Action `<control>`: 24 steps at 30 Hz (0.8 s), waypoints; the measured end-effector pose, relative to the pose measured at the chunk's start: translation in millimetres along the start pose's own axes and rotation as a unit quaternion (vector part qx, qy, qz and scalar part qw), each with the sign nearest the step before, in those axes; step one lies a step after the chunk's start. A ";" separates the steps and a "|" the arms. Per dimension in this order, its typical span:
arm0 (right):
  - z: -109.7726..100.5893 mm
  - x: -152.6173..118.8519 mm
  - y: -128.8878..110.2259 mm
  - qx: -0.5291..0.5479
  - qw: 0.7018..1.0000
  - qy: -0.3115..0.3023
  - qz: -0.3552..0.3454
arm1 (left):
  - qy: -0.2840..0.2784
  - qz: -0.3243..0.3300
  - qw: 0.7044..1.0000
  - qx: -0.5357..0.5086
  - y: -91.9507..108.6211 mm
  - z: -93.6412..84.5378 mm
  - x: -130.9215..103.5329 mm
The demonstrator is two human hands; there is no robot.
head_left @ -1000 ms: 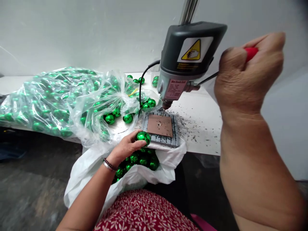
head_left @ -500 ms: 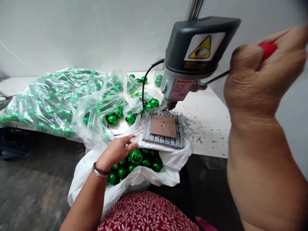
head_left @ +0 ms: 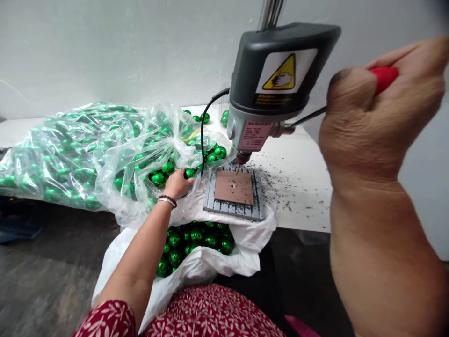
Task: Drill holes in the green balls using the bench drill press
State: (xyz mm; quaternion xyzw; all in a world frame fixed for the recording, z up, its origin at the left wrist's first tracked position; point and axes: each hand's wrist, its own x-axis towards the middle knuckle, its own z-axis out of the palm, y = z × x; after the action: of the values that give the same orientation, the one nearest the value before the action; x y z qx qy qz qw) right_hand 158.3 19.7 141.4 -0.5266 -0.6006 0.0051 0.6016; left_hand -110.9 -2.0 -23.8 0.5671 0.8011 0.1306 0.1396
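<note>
My left hand (head_left: 178,184) reaches to the mouth of the clear bag, its thumb and fingers closed around a shiny green ball ornament (head_left: 190,173). Part of that ball is hidden by the fingers. My right hand (head_left: 382,107), raised at the right, wraps around the red lever knob (head_left: 387,79) of a bench drill (head_left: 277,70). Below the drill's chuck (head_left: 243,157), the thin bit hangs over a brown square board (head_left: 234,188) with a small hole. This board lies on a grey slotted base (head_left: 217,206).
A big clear bag (head_left: 70,145) of green balls covers the table's left side. In front of the base, a white bag (head_left: 242,260) holds more green balls. Dark shavings (head_left: 280,187) litter the white table (head_left: 308,206). A black cable (head_left: 202,126) hangs beside the drill.
My left hand has moved up and away from above the white bag to a green ball by the clear bag and closed on it. My right hand stays on the knob; the view shifted slightly.
</note>
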 end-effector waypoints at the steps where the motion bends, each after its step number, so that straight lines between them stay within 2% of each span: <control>1: -0.4 0.0 0.4 0.006 1.000 0.000 -0.002 | 0.010 -0.001 1.000 -0.012 -0.4 -0.2 -3.0; 3: -1.5 -0.3 0.9 0.016 1.000 0.002 -0.002 | 0.029 -0.014 0.998 -0.062 -1.7 -6.5 -13.1; 4: -1.9 -0.5 1.0 0.021 1.000 0.002 -0.002 | 0.034 -0.026 0.992 -0.120 -2.3 -12.0 -19.7; 5: -2.1 -0.7 1.0 0.024 1.000 0.004 -0.003 | 0.031 -0.040 0.978 -0.204 -2.5 -18.3 -26.9; 6: -2.1 -1.0 1.0 0.027 1.000 0.004 -0.005 | 0.016 -0.054 0.948 -0.314 -2.1 -25.0 -34.3; 7: -1.8 -1.3 0.9 0.029 1.000 0.004 -0.007 | -0.015 -0.066 0.899 -0.433 -0.8 -31.2 -41.6; 9: -0.9 -2.0 0.4 0.036 0.999 0.006 -0.010 | -0.099 -0.078 0.770 -0.626 4.4 -40.4 -54.3; 10: -0.4 -2.2 0.1 0.038 0.999 0.008 -0.011 | -0.140 -0.080 0.710 -0.686 8.3 -42.5 -59.4; 11: 0.1 -2.3 -0.2 0.040 0.999 0.009 -0.010 | -0.172 -0.080 0.663 -0.724 12.8 -42.9 -63.4; 12: 0.5 -2.3 -0.5 0.039 0.999 0.009 -0.007 | -0.195 -0.081 0.629 -0.748 17.8 -41.4 -66.6; 14: 1.0 -1.9 -0.8 0.034 0.999 0.009 0.003 | -0.220 -0.088 0.598 -0.766 28.5 -34.3 -70.4; 16: 1.1 -1.3 -0.5 0.033 0.999 0.006 0.008 | -0.228 -0.090 0.605 -0.757 39.3 -24.1 -71.6; 18: 0.9 -0.7 0.5 0.035 0.999 0.008 -0.001 | -0.229 -0.083 0.639 -0.729 50.0 -13.6 -70.6; 21: -0.2 -0.2 1.8 0.036 0.999 0.006 -0.022 | -0.210 -0.061 0.725 -0.654 65.6 -0.4 -64.7; 24: -2.1 -0.5 1.4 0.041 0.999 -0.005 -0.024 | -0.153 -0.049 0.816 -0.556 78.3 10.8 -53.8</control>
State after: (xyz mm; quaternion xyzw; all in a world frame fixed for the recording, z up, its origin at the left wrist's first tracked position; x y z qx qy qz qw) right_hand 160.6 18.7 140.8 -0.4873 -0.6150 0.0180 0.6197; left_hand -21.5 -27.1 -0.9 0.3656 0.5873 0.4581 0.5582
